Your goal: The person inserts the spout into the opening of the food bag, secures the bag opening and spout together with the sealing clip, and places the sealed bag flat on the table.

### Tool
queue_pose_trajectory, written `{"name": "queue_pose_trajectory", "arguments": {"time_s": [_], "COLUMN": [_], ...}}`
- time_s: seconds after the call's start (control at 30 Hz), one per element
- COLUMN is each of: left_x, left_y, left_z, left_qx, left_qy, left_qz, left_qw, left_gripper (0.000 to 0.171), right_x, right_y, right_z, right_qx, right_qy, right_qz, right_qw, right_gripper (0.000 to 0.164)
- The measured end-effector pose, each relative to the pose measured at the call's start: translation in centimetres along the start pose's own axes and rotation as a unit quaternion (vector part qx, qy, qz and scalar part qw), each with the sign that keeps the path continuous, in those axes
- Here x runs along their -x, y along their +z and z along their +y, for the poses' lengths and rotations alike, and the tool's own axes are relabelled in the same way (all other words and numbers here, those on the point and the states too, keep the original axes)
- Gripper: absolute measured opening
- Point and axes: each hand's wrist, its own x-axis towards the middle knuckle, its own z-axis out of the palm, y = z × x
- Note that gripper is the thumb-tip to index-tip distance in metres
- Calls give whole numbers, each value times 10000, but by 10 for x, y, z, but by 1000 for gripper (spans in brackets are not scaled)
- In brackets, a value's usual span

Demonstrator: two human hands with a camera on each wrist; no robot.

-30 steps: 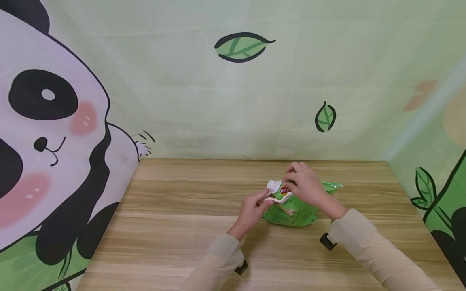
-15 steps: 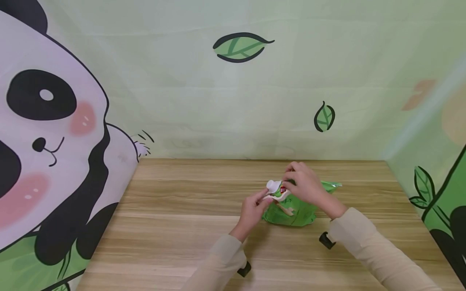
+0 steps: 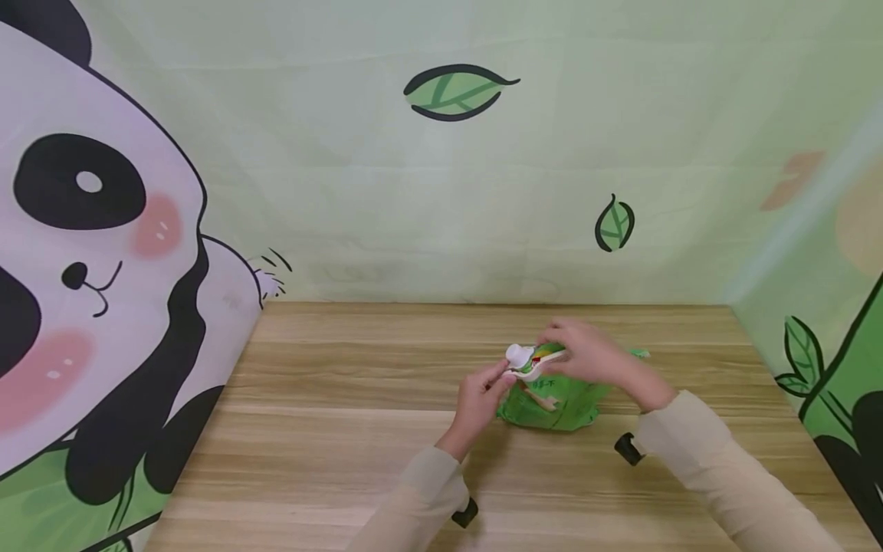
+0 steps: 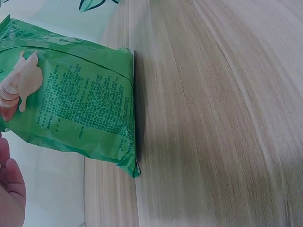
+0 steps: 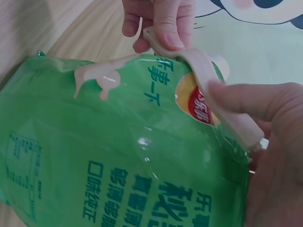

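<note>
A green chip bag (image 3: 559, 406) stands on the table, and its printed back (image 4: 85, 104) fills the left of the left wrist view. Across its top runs a white bag clip (image 5: 204, 75) with a white spout cap (image 3: 519, 355) rising behind it. My left hand (image 3: 479, 402) pinches the clip's left end between thumb and fingers. At the other end, my right hand (image 3: 589, 354) holds the clip, thumb (image 5: 246, 100) on its near side and fingers behind the bag, mostly hidden.
The wood-grain table (image 3: 331, 429) reaches back to a pale green backdrop (image 3: 345, 192) printed with a panda and leaves. Black wrist-camera mounts (image 3: 628, 449) hang below both sleeves.
My right hand has shifted right along the clip, showing more of its white bar. My left hand and the bag stay almost where they were.
</note>
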Motion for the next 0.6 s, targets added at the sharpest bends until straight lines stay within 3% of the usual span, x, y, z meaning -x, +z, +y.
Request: {"name": "queue_pose_trajectory", "arguments": {"time_s": [0.2, 0.33, 0.47, 0.6], "left_x": [-1, 0, 0, 0], "left_y": [2, 1, 2, 3], "left_z": [-11, -13, -12, -11], "left_qx": [-204, -680, -1457, -1861], "left_qy": [41, 482, 1139, 1458], "left_qz": [-23, -36, -50, 58], "left_qw": [9998, 9965, 9827, 9716], "left_gripper": [35, 44, 53, 53], "right_x": [3, 4, 4, 5], "right_y": [-2, -2, -2, -3], "right_z": [2, 3, 3, 4], "right_qx": [-1, -47, -146, -208], "right_qy": [-166, -203, -204, -222], "right_qz": [-164, -131, -154, -188], "right_qw": [9997, 9997, 9996, 9994], "right_gripper": [31, 30, 29, 28]}}
